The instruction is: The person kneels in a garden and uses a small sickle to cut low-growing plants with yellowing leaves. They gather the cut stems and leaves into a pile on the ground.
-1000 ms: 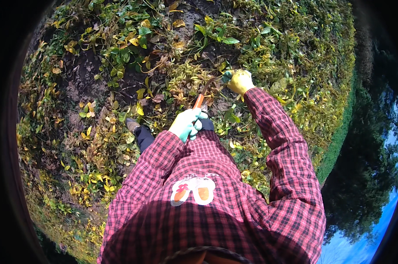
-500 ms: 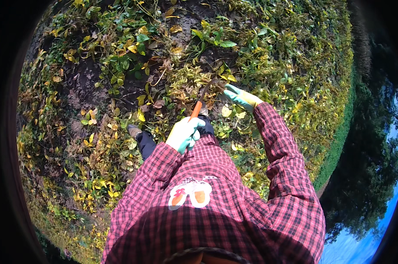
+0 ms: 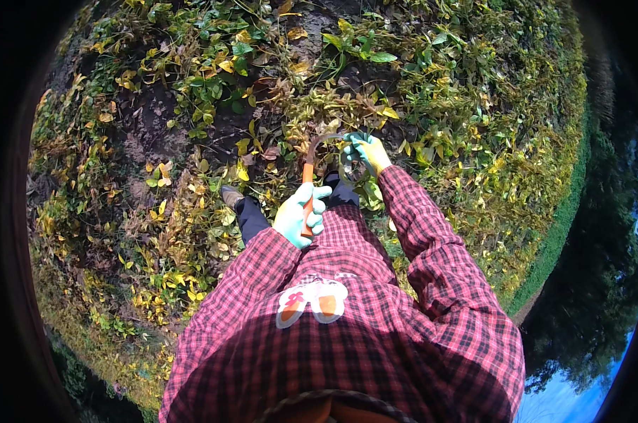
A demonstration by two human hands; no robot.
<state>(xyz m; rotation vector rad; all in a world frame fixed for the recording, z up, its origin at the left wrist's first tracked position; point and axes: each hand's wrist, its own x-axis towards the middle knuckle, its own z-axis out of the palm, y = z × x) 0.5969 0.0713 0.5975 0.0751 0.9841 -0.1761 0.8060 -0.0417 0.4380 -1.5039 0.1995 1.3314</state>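
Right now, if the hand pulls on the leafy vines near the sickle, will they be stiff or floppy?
Probably floppy: the vines sprawl flat and tangled over the soil. Likely light, since the leaves look thin and yellowing. They may resist a pull, because the stems interweave beside the sickle.

Dense leafy plants (image 3: pixel 333 106) crowd ahead of both hands; bare soil (image 3: pixel 146 120) lies open leftward

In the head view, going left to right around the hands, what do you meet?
Shoe → left hand gripping the orange handle of a sickle → right hand among the leafy vines.
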